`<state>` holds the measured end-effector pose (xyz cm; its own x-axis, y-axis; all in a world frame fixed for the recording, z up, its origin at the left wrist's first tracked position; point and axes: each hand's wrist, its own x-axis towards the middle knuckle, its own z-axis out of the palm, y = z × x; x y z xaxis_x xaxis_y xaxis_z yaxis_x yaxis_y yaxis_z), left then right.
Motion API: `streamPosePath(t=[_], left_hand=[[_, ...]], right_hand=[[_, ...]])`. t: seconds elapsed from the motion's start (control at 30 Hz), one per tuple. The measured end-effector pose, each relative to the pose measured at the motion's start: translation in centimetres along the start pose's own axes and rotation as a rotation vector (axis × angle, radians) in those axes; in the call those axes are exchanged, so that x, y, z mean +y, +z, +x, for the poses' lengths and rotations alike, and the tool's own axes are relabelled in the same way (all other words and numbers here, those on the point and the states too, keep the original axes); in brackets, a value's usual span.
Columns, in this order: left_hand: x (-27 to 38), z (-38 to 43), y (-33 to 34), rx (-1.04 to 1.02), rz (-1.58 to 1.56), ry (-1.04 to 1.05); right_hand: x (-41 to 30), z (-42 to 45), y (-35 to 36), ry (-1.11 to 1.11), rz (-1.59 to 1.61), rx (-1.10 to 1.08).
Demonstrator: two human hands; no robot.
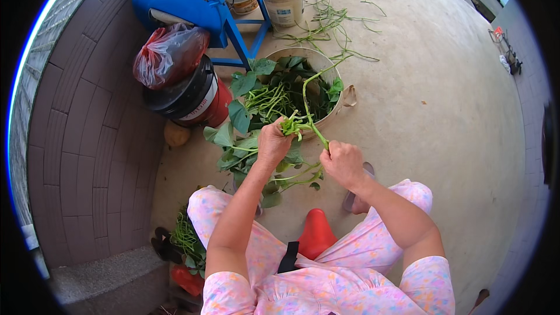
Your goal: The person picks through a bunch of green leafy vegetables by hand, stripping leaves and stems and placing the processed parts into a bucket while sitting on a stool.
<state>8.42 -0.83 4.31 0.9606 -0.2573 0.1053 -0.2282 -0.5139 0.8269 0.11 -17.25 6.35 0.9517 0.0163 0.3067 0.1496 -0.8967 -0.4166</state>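
Note:
My left hand point(274, 142) is closed around a bunch of green leaf stalks point(295, 125), whose cut or broken ends point to the right. Broad green leaves point(236, 140) hang below and to the left of that hand. My right hand point(343, 162) grips the lower end of a long green vine point(306, 96), which curves up across the rim of a pale plastic bucket point(326, 54). Inside the bucket lie dark green leaves point(291, 72) and a heap of thin stalks point(267, 103). Thinner stems and a few leaves trail on the floor side beneath my hands.
Stripped vines point(323, 26) lie on the concrete floor point(437, 140) beyond the bucket. At the left stand a blue machine point(183, 4) and a lidded red bucket point(218, 103) bearing a plastic bag point(170, 54). More greens point(186, 236) lie beside my left knee, near a step point(105, 275).

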Motion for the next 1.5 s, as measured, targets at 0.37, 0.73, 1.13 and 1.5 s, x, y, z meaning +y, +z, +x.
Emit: streamPosePath(t=[0.37,0.73,1.13,1.5], left_hand=[[-2.9,2.6,-5.4,0.343,-0.445,-0.127],[0.9,-2.9,2.0,-0.461,-0.588,-0.100],[0.7,-2.6,2.2,-0.358,-0.706,-0.127],[1.7,-1.0,2.3,0.064,-0.535,-0.018]], right_hand=[[1.1,-0.8,-0.3,-0.069,0.154,0.109],[0.8,0.3,0.8,-0.150,0.261,0.039],[0.7,0.8,-0.3,-0.194,0.477,-0.039],[0.1,1.7,-0.5,-0.170,0.490,0.036]])
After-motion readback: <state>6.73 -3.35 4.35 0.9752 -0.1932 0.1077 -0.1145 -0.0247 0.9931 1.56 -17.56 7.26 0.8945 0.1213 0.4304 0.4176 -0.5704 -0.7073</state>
